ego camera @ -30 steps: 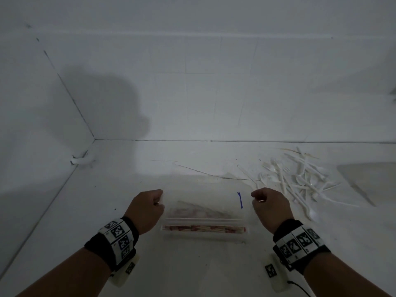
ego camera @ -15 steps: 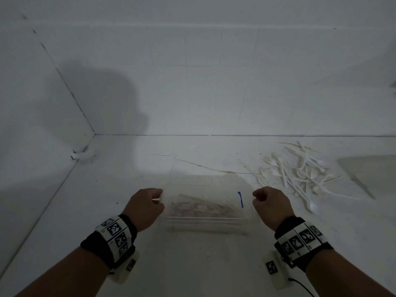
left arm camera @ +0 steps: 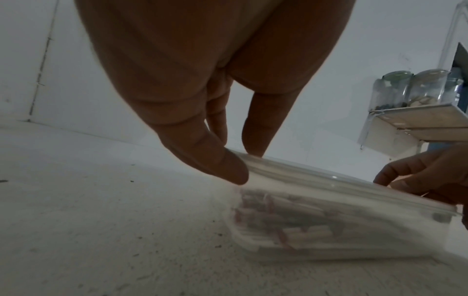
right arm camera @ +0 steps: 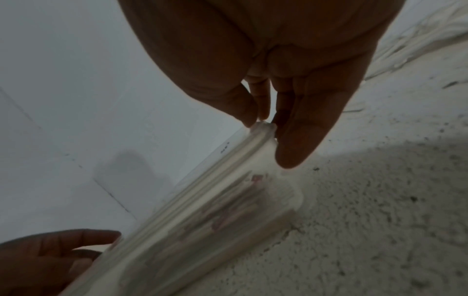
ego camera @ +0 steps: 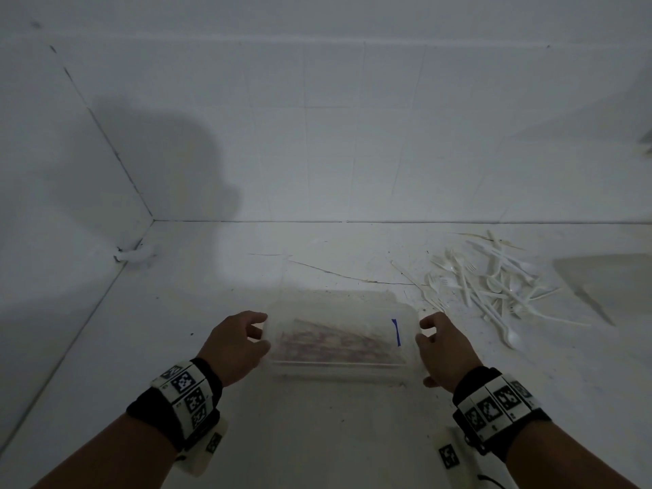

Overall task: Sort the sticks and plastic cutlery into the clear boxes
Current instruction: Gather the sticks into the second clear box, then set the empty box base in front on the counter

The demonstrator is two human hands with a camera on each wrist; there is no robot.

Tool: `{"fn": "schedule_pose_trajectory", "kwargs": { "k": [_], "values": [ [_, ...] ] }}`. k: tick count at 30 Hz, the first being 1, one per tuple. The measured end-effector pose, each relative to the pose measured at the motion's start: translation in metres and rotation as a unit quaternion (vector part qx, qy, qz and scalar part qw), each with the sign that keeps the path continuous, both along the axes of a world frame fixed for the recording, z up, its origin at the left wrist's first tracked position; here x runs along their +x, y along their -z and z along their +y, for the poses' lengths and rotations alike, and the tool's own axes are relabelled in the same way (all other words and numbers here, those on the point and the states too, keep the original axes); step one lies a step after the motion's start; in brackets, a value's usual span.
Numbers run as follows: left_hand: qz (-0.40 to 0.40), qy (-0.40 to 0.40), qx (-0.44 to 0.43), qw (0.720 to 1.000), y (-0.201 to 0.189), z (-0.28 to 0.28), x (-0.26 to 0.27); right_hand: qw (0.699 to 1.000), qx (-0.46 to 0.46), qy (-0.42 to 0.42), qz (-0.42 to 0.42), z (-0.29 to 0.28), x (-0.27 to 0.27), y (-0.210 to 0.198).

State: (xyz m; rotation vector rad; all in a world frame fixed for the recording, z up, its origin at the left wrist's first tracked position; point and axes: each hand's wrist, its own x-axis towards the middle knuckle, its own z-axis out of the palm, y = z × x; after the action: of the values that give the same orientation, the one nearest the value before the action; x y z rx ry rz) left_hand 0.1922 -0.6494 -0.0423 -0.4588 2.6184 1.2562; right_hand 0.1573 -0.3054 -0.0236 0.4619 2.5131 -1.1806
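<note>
A clear lidded box lies on the white counter straight ahead, with reddish-marked sticks inside and a blue mark near its right end. My left hand grips the box's left end, thumb and fingers pinching the rim. At the right end, my right hand pinches the rim in the same way. The box is blurred in both wrist views. A pile of white plastic cutlery lies to the back right of the box.
A few thin sticks lie on the counter behind the box. A faint clear shape sits at the far right. Tiled walls close the back and left, with a white lump in the corner. A shelf with glass jars hangs at right.
Both hands were tight fists at the lid's ends; now the fingers reach round the box's ends and the lid lies flat. The hands stayed in about the same place.
</note>
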Motion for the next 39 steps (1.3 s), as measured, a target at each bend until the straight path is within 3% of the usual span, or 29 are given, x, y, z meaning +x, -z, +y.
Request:
{"fn": "schedule_pose_trajectory", "kwargs": {
  "k": [1,3,5,7,13,21,27,31,36,39],
  "values": [
    [-0.007,0.004,0.003,1.0,0.0,0.0,-0.001,1.0,0.01,-0.012,0.004,0.0,0.0,0.001],
    [-0.004,0.056,-0.094,0.994,-0.002,0.0,-0.004,0.99,0.098,-0.085,0.054,0.002,-0.002,0.006],
    [0.041,0.144,-0.2,0.968,-0.005,0.005,-0.007,0.956,0.187,-0.189,0.125,0.002,-0.003,0.01],
    [0.064,0.227,-0.229,0.944,-0.012,0.016,-0.01,0.929,0.218,-0.264,0.14,-0.001,-0.005,0.01],
    [-0.054,0.325,-0.316,0.89,-0.009,0.048,-0.019,0.886,0.291,-0.344,0.109,-0.01,-0.007,0.032],
    [-0.062,0.337,-0.343,0.874,0.008,0.049,-0.016,0.895,0.258,-0.344,0.115,-0.006,-0.009,0.041],
    [-0.06,0.34,-0.351,0.87,-0.002,0.045,-0.016,0.935,0.226,-0.258,0.084,0.005,0.005,0.024],
    [-0.08,0.335,-0.356,0.869,-0.014,0.034,-0.025,0.954,0.143,-0.257,0.06,-0.006,-0.001,0.028],
    [-0.101,0.313,-0.349,0.878,-0.03,0.039,-0.028,0.956,0.114,-0.261,0.076,-0.002,-0.003,0.023],
    [-0.027,0.295,-0.288,0.911,-0.044,0.071,-0.03,0.96,0.13,-0.237,0.076,0.044,-0.002,0.01]
  ]
}}
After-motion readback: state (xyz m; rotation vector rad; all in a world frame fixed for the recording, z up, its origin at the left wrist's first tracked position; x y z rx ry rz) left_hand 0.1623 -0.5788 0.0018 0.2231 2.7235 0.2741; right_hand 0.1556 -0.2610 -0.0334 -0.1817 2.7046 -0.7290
